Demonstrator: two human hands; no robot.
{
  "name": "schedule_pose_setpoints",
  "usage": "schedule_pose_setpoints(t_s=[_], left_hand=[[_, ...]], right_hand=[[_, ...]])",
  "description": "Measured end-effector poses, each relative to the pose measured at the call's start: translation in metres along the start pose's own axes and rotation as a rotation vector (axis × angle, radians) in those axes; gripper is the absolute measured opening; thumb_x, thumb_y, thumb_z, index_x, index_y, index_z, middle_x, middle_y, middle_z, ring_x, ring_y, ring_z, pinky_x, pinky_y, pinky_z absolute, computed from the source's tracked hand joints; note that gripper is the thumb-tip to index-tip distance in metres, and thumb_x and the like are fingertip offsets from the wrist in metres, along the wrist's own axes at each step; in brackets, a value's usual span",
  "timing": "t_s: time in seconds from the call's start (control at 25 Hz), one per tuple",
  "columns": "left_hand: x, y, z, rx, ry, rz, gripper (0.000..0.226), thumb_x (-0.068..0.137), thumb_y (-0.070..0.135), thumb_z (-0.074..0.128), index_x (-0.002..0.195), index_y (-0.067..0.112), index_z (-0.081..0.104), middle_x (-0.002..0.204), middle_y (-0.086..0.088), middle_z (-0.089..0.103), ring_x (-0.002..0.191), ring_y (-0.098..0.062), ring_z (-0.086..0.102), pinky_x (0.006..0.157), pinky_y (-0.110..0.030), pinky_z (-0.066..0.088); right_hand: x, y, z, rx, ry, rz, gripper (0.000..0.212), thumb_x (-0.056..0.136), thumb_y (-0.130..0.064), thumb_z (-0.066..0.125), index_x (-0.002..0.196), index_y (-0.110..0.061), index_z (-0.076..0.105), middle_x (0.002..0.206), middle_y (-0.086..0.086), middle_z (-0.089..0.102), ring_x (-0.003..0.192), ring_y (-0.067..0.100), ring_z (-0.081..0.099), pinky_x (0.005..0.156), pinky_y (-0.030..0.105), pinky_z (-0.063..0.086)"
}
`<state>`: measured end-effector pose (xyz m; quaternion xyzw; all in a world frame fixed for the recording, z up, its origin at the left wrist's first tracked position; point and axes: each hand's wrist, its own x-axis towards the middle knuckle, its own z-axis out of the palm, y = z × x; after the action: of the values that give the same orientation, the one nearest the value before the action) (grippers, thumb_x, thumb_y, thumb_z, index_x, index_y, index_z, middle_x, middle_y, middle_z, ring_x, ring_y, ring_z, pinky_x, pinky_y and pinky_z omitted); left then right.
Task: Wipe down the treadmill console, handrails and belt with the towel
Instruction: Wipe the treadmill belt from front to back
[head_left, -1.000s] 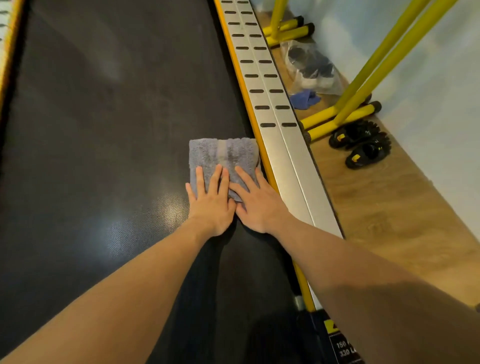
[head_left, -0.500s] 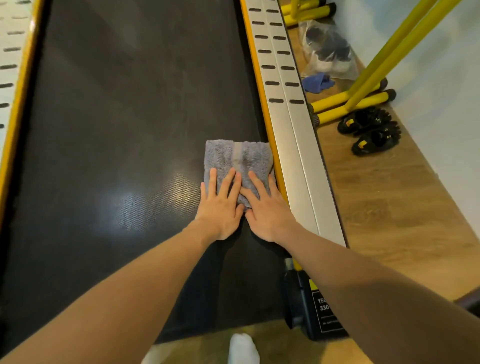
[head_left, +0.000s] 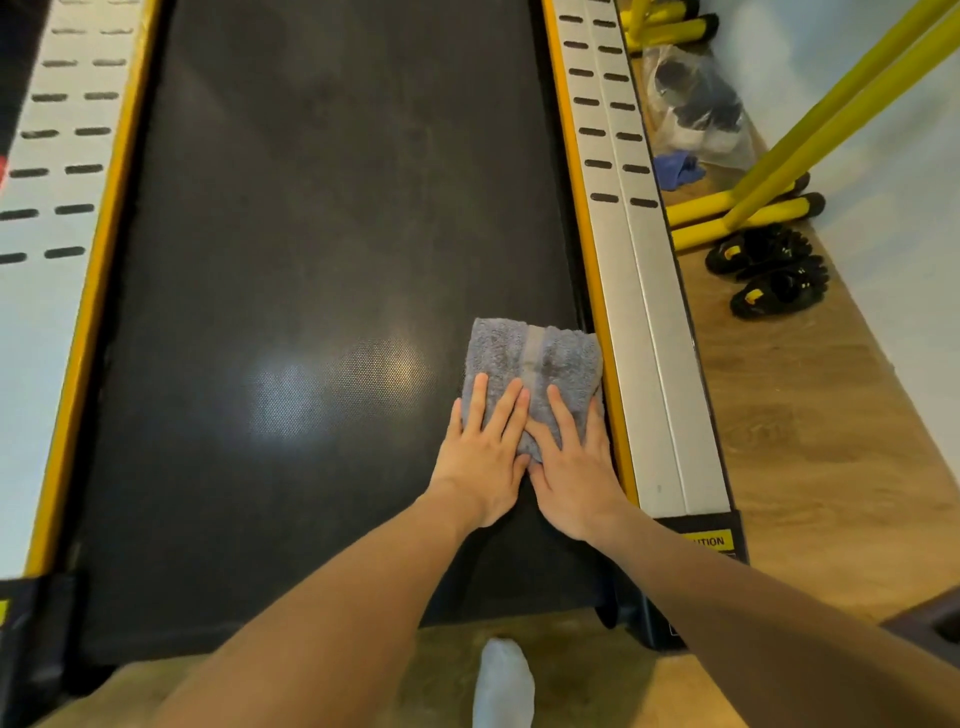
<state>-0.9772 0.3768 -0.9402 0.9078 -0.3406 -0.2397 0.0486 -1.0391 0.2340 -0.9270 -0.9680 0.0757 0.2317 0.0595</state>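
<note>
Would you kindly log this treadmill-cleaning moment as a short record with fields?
towel: grey towel, folded, flat on the belt
belt: black belt, towel at its right edge beside the yellow strip
left hand: left hand pressing flat on the towel
right hand: right hand pressing flat, touching the left
floor right: black shoes, yellow frame

Towel (head_left: 535, 364) on belt (head_left: 311, 260), beside right rail (head_left: 649, 312)
</note>
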Motion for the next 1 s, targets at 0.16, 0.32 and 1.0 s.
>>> schedule_pose_setpoints(t_s=[0.16, 0.32, 1.0], left_hand=[[-0.007, -0.013, -0.005, 0.019, -0.002, 0.03, 0.073, 0.105, 0.051, 0.017, 0.155, 0.016, -0.022, 0.163, -0.003, -0.029, 0.144, -0.036, -0.036, 0.124, -0.055, -0.003], [-0.037, -0.066, 0.002, 0.065, 0.05, -0.034, 0.074, 0.104, 0.053, 0.015, 0.154, 0.012, -0.023, 0.163, -0.007, -0.028, 0.144, -0.039, -0.036, 0.124, -0.055, -0.003], [-0.215, -0.333, 0.002, 0.122, 0.142, -0.149, 0.072, 0.105, 0.052, 0.021, 0.16, 0.01, 0.001, 0.168, -0.01, -0.001, 0.151, -0.04, -0.016, 0.119, -0.048, -0.016]], right_hand=[[0.002, -0.013, -0.003, 0.004, -0.042, 0.04, 0.07, 0.105, -0.052, 0.031, 0.157, -0.039, -0.014, 0.162, -0.002, -0.035, 0.15, 0.043, -0.025, 0.122, 0.059, -0.007], [0.013, -0.071, -0.002, -0.005, -0.035, -0.087, 0.068, 0.106, -0.049, 0.032, 0.159, -0.037, -0.009, 0.16, -0.001, -0.037, 0.148, 0.045, -0.028, 0.12, 0.059, -0.017], [0.038, -0.373, 0.016, 0.014, -0.085, -0.31, 0.066, 0.107, -0.047, 0.033, 0.159, -0.04, -0.007, 0.162, -0.001, -0.037, 0.144, 0.048, -0.034, 0.117, 0.057, -0.022]])
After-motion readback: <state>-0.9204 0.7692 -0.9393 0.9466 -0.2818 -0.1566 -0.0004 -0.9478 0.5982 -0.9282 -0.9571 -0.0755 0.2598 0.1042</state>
